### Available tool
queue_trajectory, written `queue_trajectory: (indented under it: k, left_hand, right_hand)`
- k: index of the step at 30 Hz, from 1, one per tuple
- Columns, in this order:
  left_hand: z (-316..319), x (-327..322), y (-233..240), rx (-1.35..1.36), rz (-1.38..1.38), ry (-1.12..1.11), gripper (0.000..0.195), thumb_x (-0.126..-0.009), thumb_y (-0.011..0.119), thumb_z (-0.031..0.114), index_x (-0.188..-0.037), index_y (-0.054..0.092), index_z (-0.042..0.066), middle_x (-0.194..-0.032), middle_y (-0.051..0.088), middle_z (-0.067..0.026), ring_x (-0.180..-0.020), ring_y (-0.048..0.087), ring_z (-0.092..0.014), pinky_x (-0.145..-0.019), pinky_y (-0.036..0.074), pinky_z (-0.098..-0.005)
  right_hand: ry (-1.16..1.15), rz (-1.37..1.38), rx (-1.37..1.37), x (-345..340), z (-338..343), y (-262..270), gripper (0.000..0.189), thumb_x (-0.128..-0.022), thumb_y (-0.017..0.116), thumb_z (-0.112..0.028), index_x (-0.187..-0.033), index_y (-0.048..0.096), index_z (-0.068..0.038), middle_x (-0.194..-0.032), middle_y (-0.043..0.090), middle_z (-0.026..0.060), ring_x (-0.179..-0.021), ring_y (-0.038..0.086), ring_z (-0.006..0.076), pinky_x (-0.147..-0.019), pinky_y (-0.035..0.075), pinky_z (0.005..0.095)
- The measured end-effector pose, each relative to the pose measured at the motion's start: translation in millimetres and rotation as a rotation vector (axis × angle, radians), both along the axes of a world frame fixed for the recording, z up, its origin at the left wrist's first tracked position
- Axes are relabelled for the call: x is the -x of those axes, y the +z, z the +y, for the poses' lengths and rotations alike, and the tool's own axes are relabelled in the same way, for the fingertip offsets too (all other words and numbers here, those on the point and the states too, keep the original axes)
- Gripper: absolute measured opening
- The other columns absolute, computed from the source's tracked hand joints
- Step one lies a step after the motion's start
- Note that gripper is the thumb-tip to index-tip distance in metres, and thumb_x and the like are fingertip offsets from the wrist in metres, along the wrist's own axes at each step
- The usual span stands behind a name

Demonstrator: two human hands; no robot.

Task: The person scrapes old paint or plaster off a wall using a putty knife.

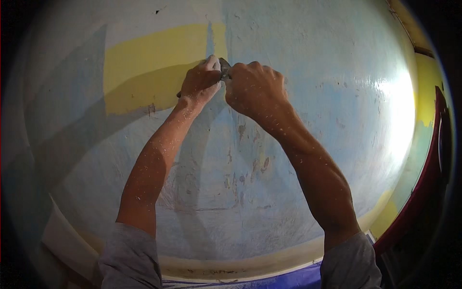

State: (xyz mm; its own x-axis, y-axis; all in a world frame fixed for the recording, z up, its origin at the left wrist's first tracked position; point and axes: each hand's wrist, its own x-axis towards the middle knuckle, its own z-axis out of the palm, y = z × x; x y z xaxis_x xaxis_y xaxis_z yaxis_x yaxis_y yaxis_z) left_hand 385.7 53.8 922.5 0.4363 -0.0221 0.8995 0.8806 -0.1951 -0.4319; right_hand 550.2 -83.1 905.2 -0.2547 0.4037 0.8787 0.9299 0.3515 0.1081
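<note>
Both hands meet in front of a painted wall (pixel 202 144), at the upper middle of the view. Between them shows the dark metal blade of a scraper (pixel 224 68). My left hand (pixel 202 80) is closed around the tool, and a dark handle end pokes out below its heel. White dust coats its thumb and fingers. My right hand (pixel 257 86) is curled into a fist against the blade's right side, knuckles up. Its fingers hide whatever part they grip, so whether a second tool is inside cannot be told. Pale flecks dot both forearms.
A yellow painted patch (pixel 155 54) borders pale blue paint. Chipped spots (pixel 265 164) mark the wall below my hands. Along the wall's foot lies a blue sheet (pixel 288 280). At right are a bright glare, a yellow side wall (pixel 427 83) and a dark red curved edge (pixel 426 180).
</note>
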Motion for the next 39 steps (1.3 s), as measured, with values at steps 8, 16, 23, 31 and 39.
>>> queue_trajectory:
  k: [8, 16, 23, 31, 39]
  left_hand:
    - [-6.2, -12.0, 25.1, -0.311, -0.013, 0.111, 0.006, -0.086, 0.064, 0.006, -0.082, 0.062, 0.002, -0.088, 0.059, -0.0078, -0.081, 0.069, -0.022, -0.062, 0.062, -0.0316]
    - [-20.1, -6.9, 25.8, -0.035, -0.080, -0.061, 0.010, -0.094, 0.055, 0.011, -0.094, 0.054, 0.001, -0.096, 0.061, -0.0157, -0.095, 0.065, -0.037, -0.079, 0.057, -0.0449]
    - [30.2, 8.7, 123.1, -0.051, -0.101, -0.178, 0.008, -0.092, 0.056, 0.009, -0.095, 0.051, 0.004, -0.096, 0.062, -0.0134, -0.095, 0.065, -0.035, -0.077, 0.055, -0.0419]
    - [-15.2, -8.4, 89.7, -0.111, -0.116, 0.083, 0.014, -0.089, 0.059, 0.014, -0.096, 0.062, 0.002, -0.106, 0.058, -0.0104, -0.096, 0.067, -0.032, -0.069, 0.062, -0.0397]
    - [-50.9, 18.4, -105.0, 0.286, -0.059, -0.092, 0.062, -0.092, 0.063, 0.021, -0.148, 0.045, 0.001, -0.117, 0.054, -0.0190, -0.100, 0.064, -0.037, -0.083, 0.056, -0.0437]
  right_hand:
    - [0.036, 0.063, -0.083, 2.3, 8.8, 16.9, 0.016, -0.086, 0.061, -0.011, -0.092, 0.072, -0.001, -0.081, 0.072, 0.0201, -0.074, 0.074, 0.0354, -0.064, 0.059, 0.0455]
    - [0.030, 0.068, -0.095, 2.9, 10.4, 20.6, 0.024, -0.097, 0.057, -0.020, -0.103, 0.076, -0.008, -0.077, 0.072, 0.0186, -0.065, 0.071, 0.0321, -0.062, 0.057, 0.0460]
    - [0.000, 0.059, -0.126, -0.7, 40.0, 101.1, 0.025, -0.085, 0.062, -0.017, -0.106, 0.074, -0.010, -0.100, 0.074, 0.0175, -0.091, 0.075, 0.0356, -0.076, 0.060, 0.0460]
    - [0.031, 0.071, -0.107, 10.0, 24.7, 76.0, 0.023, -0.092, 0.058, -0.020, -0.104, 0.073, -0.008, -0.094, 0.074, 0.0205, -0.086, 0.074, 0.0384, -0.075, 0.059, 0.0484]
    - [0.122, 0.168, 0.032, 1.9, 42.6, -133.7, 0.048, -0.095, 0.062, -0.020, -0.142, 0.054, -0.017, -0.063, 0.065, 0.0176, -0.050, 0.063, 0.0357, -0.045, 0.049, 0.0479]
